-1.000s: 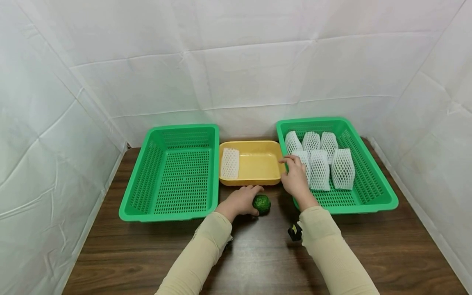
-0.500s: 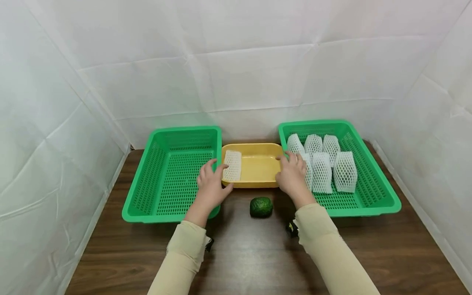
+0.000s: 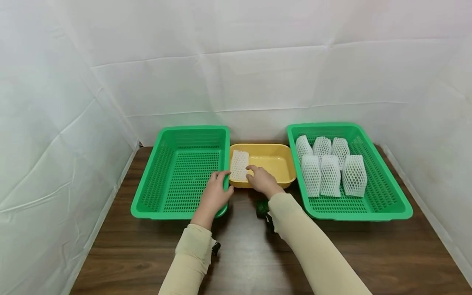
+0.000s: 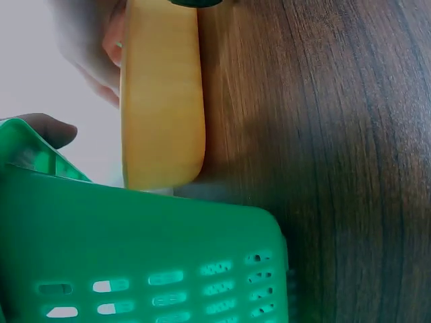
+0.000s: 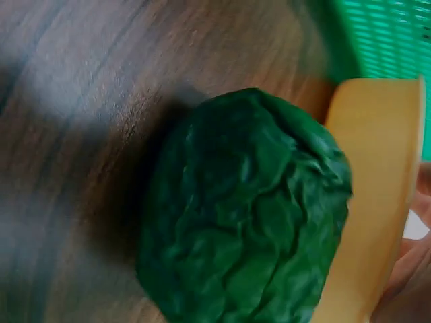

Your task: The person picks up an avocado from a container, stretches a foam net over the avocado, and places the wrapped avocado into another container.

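Observation:
My left hand (image 3: 214, 196) is over the right rim of the left green basket (image 3: 180, 216), its fingers loosely bent and holding nothing; the thumb tip shows at the rim in the left wrist view. Over the front edge of the yellow tray (image 3: 273, 164), my right hand (image 3: 262, 180) reaches leftward, fingertips close beside a flat white foam net sleeve (image 3: 239, 164) in the tray. A dark green, wrinkled, rounded fruit (image 5: 246, 208) lies on the table in front of the tray, partly hidden by the right sleeve in the head view.
To the right, another green basket (image 3: 402, 209) holds several items in white foam nets (image 3: 330, 176). Both baskets flank the yellow tray on the dark wooden table (image 3: 243, 262). White sheeting (image 3: 258, 82) rises behind and at the sides.
My left hand let go of the green fruit and moved left to the basket's rim. My right hand moved left from the right basket's edge to the foam sleeve.

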Demonstrator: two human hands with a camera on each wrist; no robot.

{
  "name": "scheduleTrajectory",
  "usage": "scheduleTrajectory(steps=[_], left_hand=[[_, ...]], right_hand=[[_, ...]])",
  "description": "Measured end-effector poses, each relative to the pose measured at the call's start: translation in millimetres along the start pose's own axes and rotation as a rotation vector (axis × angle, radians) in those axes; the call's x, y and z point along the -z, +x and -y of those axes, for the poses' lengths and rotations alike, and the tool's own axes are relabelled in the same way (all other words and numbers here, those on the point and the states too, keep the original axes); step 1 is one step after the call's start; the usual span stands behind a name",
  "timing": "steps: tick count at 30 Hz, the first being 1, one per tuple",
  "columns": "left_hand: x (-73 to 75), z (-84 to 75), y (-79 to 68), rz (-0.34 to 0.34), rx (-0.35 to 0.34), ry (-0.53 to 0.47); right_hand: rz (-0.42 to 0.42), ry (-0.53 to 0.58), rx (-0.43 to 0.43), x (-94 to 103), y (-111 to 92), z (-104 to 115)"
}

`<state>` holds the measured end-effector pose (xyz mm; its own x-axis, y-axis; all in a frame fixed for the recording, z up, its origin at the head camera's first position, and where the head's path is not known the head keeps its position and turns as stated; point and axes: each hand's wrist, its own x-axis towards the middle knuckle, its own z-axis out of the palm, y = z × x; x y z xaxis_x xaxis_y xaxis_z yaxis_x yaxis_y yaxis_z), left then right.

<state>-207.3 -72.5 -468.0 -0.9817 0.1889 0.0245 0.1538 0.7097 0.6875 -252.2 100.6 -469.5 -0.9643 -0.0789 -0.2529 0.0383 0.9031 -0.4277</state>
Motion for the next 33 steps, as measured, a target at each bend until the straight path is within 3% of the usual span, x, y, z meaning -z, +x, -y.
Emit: scheduleTrajectory(steps=[5,9,19,24,29,33], left_hand=[[0.2,1.6,-0.2,0.003,0.009,-0.006],[-0.6,-0.1,-0.4,0.009,0.008,-0.009],[2.5,2.5,0.3,0.008,0.013,-0.031],[1.9,2.7,0.9,0.023,0.023,-0.045],[1.8,2.9,1.3,0.02,0.031,-0.056],[2.0,3.0,1.8,0.018,0.035,-0.054]], right_hand=[[0.039,-0.071,-0.047,-5.8,9,8],[0.045,-0.06,-0.072,-6.3,13,9],[-0.032,0.182,-0.086,-7.9,17,18],[-0.002,0.214,-0.018,-7.9,18,17],[0.083,0.122,0.095,-8.1,22,16],[0.07,0.053,0.119,-6.2,23,17]])
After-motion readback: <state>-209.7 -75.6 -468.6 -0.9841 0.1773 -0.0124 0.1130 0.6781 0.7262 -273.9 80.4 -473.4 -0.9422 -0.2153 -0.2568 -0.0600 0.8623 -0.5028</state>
